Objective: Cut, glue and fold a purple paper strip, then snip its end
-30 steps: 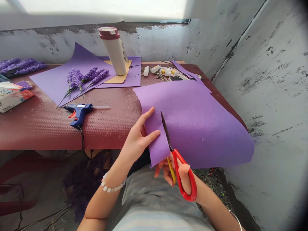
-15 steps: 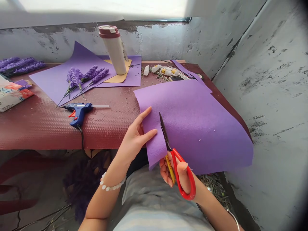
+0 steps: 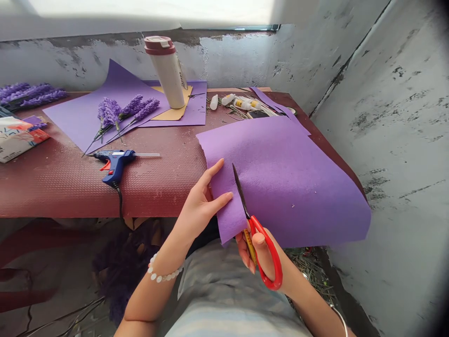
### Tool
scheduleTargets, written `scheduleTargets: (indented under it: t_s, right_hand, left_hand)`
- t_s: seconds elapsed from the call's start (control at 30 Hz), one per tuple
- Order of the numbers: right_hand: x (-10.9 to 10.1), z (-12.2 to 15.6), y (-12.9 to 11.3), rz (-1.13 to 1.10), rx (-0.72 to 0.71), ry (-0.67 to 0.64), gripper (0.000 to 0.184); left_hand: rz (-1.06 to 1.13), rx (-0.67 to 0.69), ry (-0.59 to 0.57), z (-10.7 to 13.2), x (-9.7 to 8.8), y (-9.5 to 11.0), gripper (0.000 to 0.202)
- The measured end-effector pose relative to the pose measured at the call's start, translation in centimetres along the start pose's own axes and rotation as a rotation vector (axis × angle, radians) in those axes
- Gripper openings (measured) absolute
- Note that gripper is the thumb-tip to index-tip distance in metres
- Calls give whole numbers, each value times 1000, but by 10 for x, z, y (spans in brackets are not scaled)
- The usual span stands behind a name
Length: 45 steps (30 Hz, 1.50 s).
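Note:
A large purple felt-like sheet [image 3: 291,178] hangs over the table's front edge towards my lap. My left hand [image 3: 205,196] grips its left margin, thumb on top and the other fingers partly hidden beneath. My right hand [image 3: 261,248] is closed around red-handled scissors [image 3: 268,252], with the thumb through one loop. Their dark blades lie along a cut that splits a strip at the left from the rest of the sheet. A yellow tape-measure-like piece [image 3: 249,245] shows beside the right fingers; I cannot tell whether it is part of the handle.
On the red table [image 3: 157,187] lie a blue glue gun [image 3: 117,166], purple flower stems [image 3: 119,112] on another purple sheet [image 3: 73,114], and small white bottles [image 3: 242,104]. A lidded cup [image 3: 166,75] stands at the back. A peeling wall [image 3: 393,140] rises at the right.
The scissor blades have closed further along the cut. My left hand and the sheet's near edge have shifted slightly to the right.

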State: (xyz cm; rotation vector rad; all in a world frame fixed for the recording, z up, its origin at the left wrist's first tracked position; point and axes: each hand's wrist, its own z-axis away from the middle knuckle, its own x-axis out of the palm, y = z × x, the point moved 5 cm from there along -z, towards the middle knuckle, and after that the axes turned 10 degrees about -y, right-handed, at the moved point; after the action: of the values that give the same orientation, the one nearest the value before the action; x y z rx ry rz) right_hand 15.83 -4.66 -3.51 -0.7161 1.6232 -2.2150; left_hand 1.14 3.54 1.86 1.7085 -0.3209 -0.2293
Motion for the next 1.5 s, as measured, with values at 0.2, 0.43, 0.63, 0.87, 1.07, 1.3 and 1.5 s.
scheduleTargets:
  t_s: [0.2,0.43,0.63,0.87,1.07,1.3,1.5]
  right_hand:
    - [0,-1,4,-44,-37,43,80]
    - [3,-1,7,-62,-17,63,77]
    - [4,-6,6,-44,78,106,77]
    - [2,-7,1,-42,133,101,79]
    - [-2,-4,7,-41,142,92,80]
    - [-2,1,3,19,-33,-34,87]
    - [4,1,1,62,-133,-122,90]
  left_hand:
    - [-5,3,31,0,0,-9,75]
    - [-27,31,33,-1,-2,-13,75]
    - [-33,3,7,-1,0,-5,75]
    - [-142,-25,64,-11,-10,-4,73]
    - [-58,-23,80,-28,-17,-11,64]
    - [-36,17,52,-23,-12,-7,69]
    - [-56,32,-5,-9,-3,-1,69]
